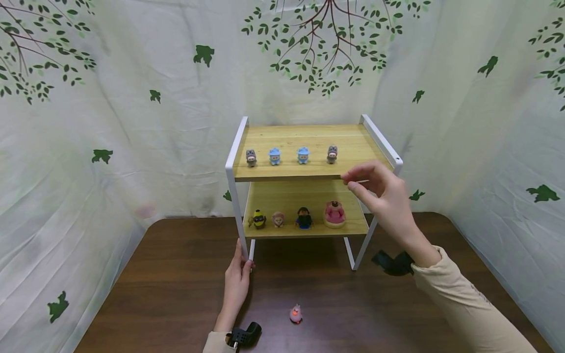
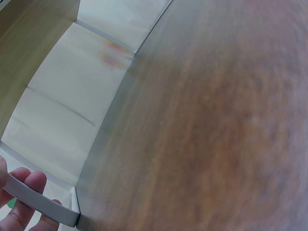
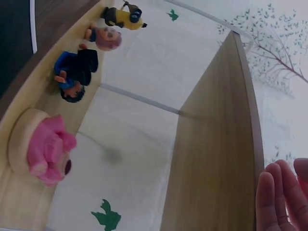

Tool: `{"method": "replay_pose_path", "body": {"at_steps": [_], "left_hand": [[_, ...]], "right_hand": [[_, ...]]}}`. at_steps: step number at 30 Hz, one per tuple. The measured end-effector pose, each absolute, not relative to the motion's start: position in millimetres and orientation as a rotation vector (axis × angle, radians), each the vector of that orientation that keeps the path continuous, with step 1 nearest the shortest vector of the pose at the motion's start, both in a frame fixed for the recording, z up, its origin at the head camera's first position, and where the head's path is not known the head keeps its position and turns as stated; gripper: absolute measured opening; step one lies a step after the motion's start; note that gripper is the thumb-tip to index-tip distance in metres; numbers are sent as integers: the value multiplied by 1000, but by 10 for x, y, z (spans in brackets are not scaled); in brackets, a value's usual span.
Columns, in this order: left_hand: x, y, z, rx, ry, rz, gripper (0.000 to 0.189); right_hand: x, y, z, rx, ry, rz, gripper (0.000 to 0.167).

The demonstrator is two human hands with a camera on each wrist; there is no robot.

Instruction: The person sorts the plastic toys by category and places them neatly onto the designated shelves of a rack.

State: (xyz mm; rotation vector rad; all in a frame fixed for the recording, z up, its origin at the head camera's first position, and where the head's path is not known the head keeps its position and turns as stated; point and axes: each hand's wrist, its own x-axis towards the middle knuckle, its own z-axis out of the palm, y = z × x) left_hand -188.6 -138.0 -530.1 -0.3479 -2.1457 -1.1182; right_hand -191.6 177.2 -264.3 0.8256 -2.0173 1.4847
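My left hand grips the white front-left leg of a two-tier wooden shelf; its fingers wrap the frame in the left wrist view. My right hand is at the front edge of the top board, thumb and index finger slightly apart with nothing visible between them. Behind its fingertips, on the top board, stand a grey figurine, two blue-hatted figurines and another grey figurine. A small pink figurine rests on the table in front of the shelf.
The lower board bears a yellow-and-black figurine, a small pinkish one, a dark-haired one in blue and a larger pink bear. Brown table lies below; leaf-printed cloth hangs behind and at both sides.
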Motion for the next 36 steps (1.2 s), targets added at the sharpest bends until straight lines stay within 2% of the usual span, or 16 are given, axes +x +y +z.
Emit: {"method": "replay_pose_path", "body": {"at_steps": [36], "left_hand": [[-1887,-1385,-5306,-335,-2162,-1149,76]], "right_hand": [[-1787,1633,-3346,1100,-2159,1471,31]]}}
